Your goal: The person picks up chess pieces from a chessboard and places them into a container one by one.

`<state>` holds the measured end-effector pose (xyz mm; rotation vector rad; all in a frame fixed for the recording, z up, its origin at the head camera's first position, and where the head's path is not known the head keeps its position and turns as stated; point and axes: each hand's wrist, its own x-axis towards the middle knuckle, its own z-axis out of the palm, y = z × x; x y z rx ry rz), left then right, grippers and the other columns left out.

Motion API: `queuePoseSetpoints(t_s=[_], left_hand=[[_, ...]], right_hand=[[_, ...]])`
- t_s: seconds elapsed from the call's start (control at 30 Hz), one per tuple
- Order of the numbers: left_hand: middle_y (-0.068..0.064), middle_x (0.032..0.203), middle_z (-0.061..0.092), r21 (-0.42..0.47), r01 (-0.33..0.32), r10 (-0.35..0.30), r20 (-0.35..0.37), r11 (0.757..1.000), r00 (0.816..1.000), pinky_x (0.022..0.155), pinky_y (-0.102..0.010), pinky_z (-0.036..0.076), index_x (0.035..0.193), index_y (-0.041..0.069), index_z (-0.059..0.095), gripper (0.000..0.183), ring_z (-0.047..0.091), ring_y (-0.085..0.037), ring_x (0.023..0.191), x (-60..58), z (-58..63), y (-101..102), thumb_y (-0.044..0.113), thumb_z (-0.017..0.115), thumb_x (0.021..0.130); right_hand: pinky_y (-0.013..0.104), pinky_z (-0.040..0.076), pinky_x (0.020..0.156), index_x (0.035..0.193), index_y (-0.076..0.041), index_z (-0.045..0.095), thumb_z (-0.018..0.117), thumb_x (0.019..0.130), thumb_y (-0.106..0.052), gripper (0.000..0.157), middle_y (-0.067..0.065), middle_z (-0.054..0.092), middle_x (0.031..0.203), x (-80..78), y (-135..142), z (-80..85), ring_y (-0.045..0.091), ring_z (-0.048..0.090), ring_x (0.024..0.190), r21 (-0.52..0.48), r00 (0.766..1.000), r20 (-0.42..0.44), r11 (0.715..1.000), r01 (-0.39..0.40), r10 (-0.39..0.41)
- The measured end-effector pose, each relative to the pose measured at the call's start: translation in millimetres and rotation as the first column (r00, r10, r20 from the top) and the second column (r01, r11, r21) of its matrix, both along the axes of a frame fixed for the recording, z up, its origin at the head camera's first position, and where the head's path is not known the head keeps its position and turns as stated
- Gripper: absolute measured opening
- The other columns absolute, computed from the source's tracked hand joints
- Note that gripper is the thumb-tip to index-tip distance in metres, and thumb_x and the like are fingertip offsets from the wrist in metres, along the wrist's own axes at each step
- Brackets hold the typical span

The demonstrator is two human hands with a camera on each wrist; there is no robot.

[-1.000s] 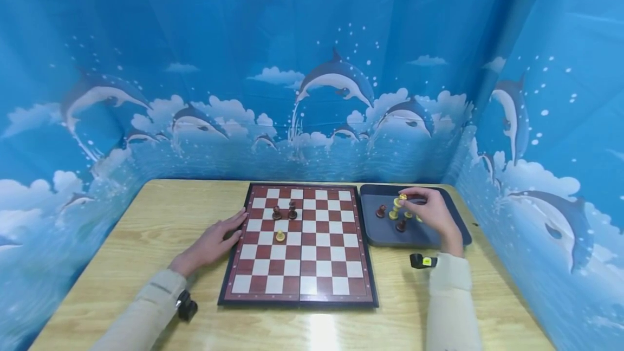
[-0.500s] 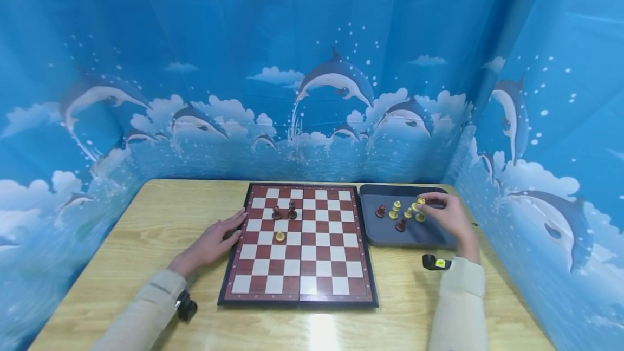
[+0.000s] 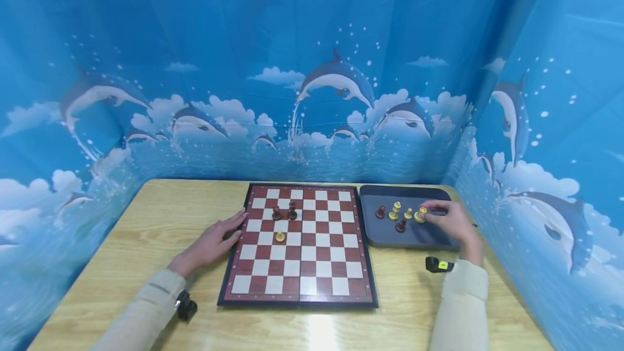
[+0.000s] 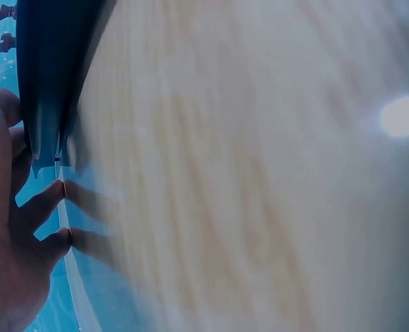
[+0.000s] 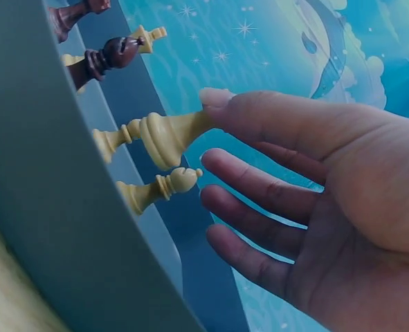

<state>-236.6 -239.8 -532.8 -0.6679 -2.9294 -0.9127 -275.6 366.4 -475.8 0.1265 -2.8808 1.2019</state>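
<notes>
My right hand pinches a pale yellow chess piece between thumb and fingers, low over the grey tray. In the right wrist view its wide base shows, while the thumb covers its top, and a pale bishop stands just beside it. Also in the tray are a yellow king, a yellow pawn, a dark bishop and another dark piece. My left hand rests with extended fingers against the left edge of the chessboard.
Two dark chess pieces and a yellow pawn stand on the board's left half. Board and tray sit side by side on a wooden table. A blue dolphin-print curtain encloses the back and sides.
Holding the pale piece, my right hand has moved right across the tray, from above the yellow king, and has come slightly lower. My left hand has stayed at the board's edge.
</notes>
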Motion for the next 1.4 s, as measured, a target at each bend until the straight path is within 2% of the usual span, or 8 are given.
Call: queuePoseSetpoints(t_s=[0.2,0.43,0.67,0.93,1.07,1.27,1.37,1.4], left_hand=[[-0.017,0.166,0.027,-0.001,0.002,-0.002,0.009,1.000,1.000,0.119,-0.070,0.018,0.156,0.005,0.035,0.055,0.034,-0.045,0.147,0.5,1.5,0.1,0.032,0.045,0.110],[-0.015,0.166,0.026,-0.001,-0.006,0.006,0.029,1.000,1.000,0.120,-0.070,0.016,0.157,0.007,0.034,0.056,0.032,-0.044,0.148,-1.1,0.2,0.5,0.035,0.045,0.110],[-0.013,0.167,0.024,-0.007,-0.013,0.013,0.049,1.000,0.999,0.121,-0.069,0.016,0.158,0.009,0.032,0.057,0.031,-0.042,0.149,-1.9,0.2,-0.6,0.036,0.044,0.110],[-0.014,0.166,0.026,-0.009,-0.006,0.006,0.021,1.000,1.000,0.119,-0.070,0.019,0.158,0.008,0.034,0.056,0.034,-0.044,0.147,-1.3,-0.2,0.0,0.035,0.044,0.110],[-0.014,0.167,0.026,-0.014,-0.008,0.009,0.028,1.000,1.000,0.120,-0.070,0.019,0.158,0.009,0.033,0.057,0.033,-0.043,0.148,-1.8,-0.7,0.6,0.036,0.044,0.110],[-0.012,0.167,0.024,-0.006,-0.006,0.006,0.044,1.000,0.999,0.120,-0.069,0.018,0.159,0.010,0.032,0.057,0.032,-0.041,0.149,-3.2,-1.6,0.3,0.038,0.043,0.110],[-0.012,0.168,0.024,-0.015,-0.007,0.008,0.048,1.000,0.999,0.121,-0.068,0.018,0.159,0.010,0.032,0.058,0.032,-0.041,0.149,-3.2,-1.9,0.0,0.039,0.043,0.110],[-0.012,0.168,0.024,-0.020,-0.009,0.010,0.049,1.000,0.999,0.121,-0.068,0.018,0.159,0.010,0.032,0.058,0.032,-0.041,0.149,-3.2,-2.1,-0.1,0.039,0.043,0.110]], right_hand=[[0.053,0.055,0.094,0.122,0.004,0.070,0.073,0.096,-0.023,0.037,0.029,0.059,0.136,-0.8,-0.5,-2.3,0.046,0.056,0.124,-0.012,0.998,0.049,0.999,-0.041,0.042],[0.048,0.057,0.092,0.129,0.004,0.065,0.070,0.098,-0.020,0.039,0.028,0.059,0.137,3.9,-4.3,6.4,0.045,0.057,0.123,-0.034,0.999,0.046,0.999,-0.022,0.023],[0.041,0.059,0.087,0.130,0.000,0.066,0.072,0.097,-0.026,0.042,0.025,0.057,0.142,6.3,-14.7,21.3,0.043,0.059,0.121,-0.019,1.000,0.008,1.000,-0.017,0.017],[0.054,0.056,0.095,0.129,-0.002,0.067,0.071,0.097,-0.019,0.036,0.022,0.062,0.136,3.0,-38.5,32.6,0.043,0.062,0.119,-0.021,0.993,-0.065,0.995,-0.101,0.099],[0.049,0.057,0.096,0.130,-0.004,0.067,0.070,0.098,-0.017,0.034,0.020,0.063,0.136,-1.2,-49.9,32.4,0.040,0.064,0.117,-0.045,0.987,-0.074,0.988,-0.149,0.145],[0.029,0.059,0.086,0.130,-0.003,0.067,0.068,0.100,-0.021,0.035,0.022,0.065,0.133,-9.0,-72.8,30.9,0.034,0.068,0.112,-0.117,0.968,-0.079,0.962,-0.247,0.238],[0.031,0.058,0.067,0.130,-0.005,0.067,0.068,0.100,-0.022,0.035,0.025,0.069,0.120,-10.5,-87.5,30.1,0.025,0.072,0.098,-0.180,0.959,-0.043,0.942,-0.283,0.280],[0.033,0.055,0.057,0.130,-0.006,0.066,0.068,0.100,-0.023,0.035,0.026,0.070,0.114,-10.7,-92.0,29.4,0.021,0.071,0.086,-0.202,0.958,-0.020,0.937,-0.286,0.288]])
